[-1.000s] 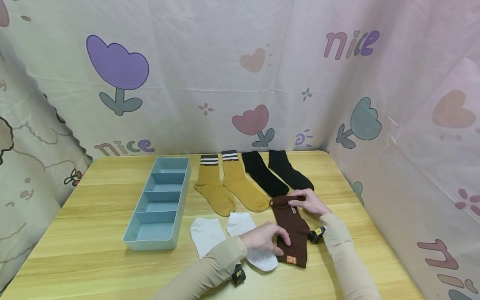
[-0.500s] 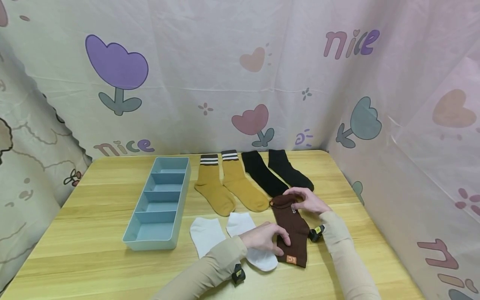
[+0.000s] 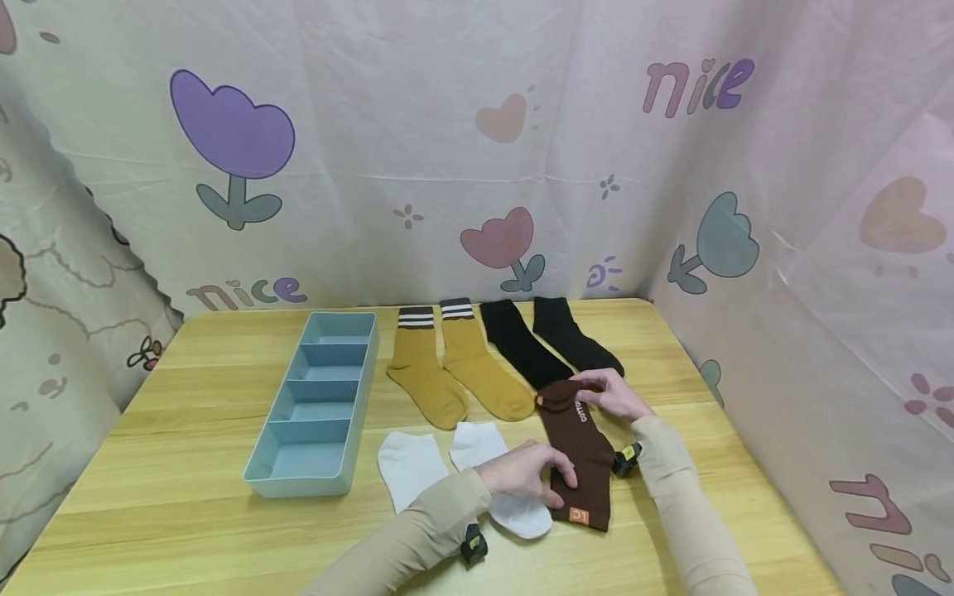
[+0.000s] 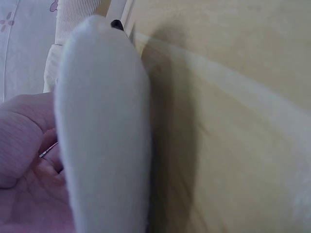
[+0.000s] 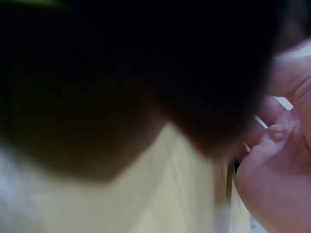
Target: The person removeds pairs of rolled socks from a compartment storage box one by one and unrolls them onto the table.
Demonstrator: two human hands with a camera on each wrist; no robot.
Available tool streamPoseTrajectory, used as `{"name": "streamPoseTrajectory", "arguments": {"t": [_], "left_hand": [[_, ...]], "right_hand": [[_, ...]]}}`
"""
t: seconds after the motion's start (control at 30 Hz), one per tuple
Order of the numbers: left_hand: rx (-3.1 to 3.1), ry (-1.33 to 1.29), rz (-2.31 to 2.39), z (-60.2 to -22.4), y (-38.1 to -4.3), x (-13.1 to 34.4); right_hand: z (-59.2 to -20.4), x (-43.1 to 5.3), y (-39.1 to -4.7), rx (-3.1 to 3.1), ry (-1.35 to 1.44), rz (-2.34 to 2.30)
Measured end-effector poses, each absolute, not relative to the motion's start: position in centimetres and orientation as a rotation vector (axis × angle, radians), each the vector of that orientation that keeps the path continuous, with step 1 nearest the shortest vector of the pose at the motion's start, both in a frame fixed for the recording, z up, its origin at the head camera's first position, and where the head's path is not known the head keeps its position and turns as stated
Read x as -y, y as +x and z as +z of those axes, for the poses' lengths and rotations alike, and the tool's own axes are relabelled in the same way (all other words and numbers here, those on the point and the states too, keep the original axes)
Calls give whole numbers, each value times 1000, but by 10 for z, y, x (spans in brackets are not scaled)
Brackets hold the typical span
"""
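A brown sock with white lettering and an orange tag at its near end lies at right in the head view. My right hand pinches its folded far end. Lower down, my left hand rests on the sock's left side, thumb and index finger apart. Under the left hand and forearm lie two white ankle socks, partly hidden. One white sock fills the middle of the left wrist view, beside the palm. A dark, blurred shape covers much of the right wrist view.
A pale blue box with several compartments stands at left on the wooden table. Two mustard socks with striped cuffs lie behind the white ones. Two black socks lie at the back right, close to the brown sock. Printed curtains enclose the table.
My right hand has shifted its fingers on the brown sock's far end, which now sits slightly farther back. More of the white lettering shows. The left hand has stayed in place.
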State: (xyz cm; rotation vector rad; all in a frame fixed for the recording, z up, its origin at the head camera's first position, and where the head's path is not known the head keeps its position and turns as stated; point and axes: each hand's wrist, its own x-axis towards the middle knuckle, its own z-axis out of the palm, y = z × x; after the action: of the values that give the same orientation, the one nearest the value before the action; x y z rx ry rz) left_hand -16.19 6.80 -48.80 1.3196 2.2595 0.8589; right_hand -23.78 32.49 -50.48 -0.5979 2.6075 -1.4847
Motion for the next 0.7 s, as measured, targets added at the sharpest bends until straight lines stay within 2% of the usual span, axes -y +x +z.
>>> {"name": "streamPoseTrajectory", "arguments": {"t": [0.2,0.7], "left_hand": [[-2246,1320,860,-488,-163,-67],[-2251,1352,859,-489,-161,-67]], "right_hand": [[-504,-328,-239,-2531,-722,-1474],[-500,-320,-240,-2635,-669,-1508]]}}
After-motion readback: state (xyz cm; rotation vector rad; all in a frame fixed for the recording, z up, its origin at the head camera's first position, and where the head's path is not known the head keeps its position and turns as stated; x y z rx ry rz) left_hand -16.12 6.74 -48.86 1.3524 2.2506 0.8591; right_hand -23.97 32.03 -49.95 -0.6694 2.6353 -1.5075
